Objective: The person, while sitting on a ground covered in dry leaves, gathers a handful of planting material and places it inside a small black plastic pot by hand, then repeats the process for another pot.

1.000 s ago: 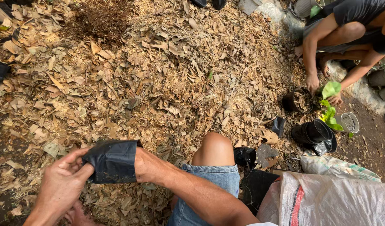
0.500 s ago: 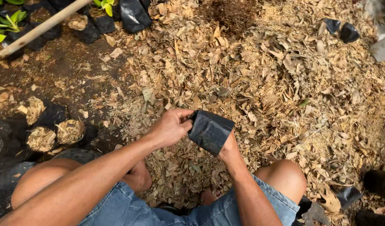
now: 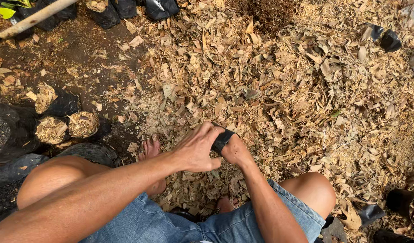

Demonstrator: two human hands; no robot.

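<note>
I squat over a heap of dry leaf litter and wood shavings. Both my hands hold a small black plastic grow bag low over the litter between my knees. My left hand covers the bag from the near side, fingers curled over its rim. Most of my right hand is hidden behind the left one; its wrist presses against the bag's right side. Only a narrow strip of the bag shows.
Three black bags packed with dry litter stand at the left on dark soil. More black bags and a pale pole lie along the top left. Empty black bags lie at the top right, another filled bag at the lower right.
The view swung from the right side of the heap toward the left. The bag, held up and open before, is now lowered to the litter and mostly covered by my left hand.
</note>
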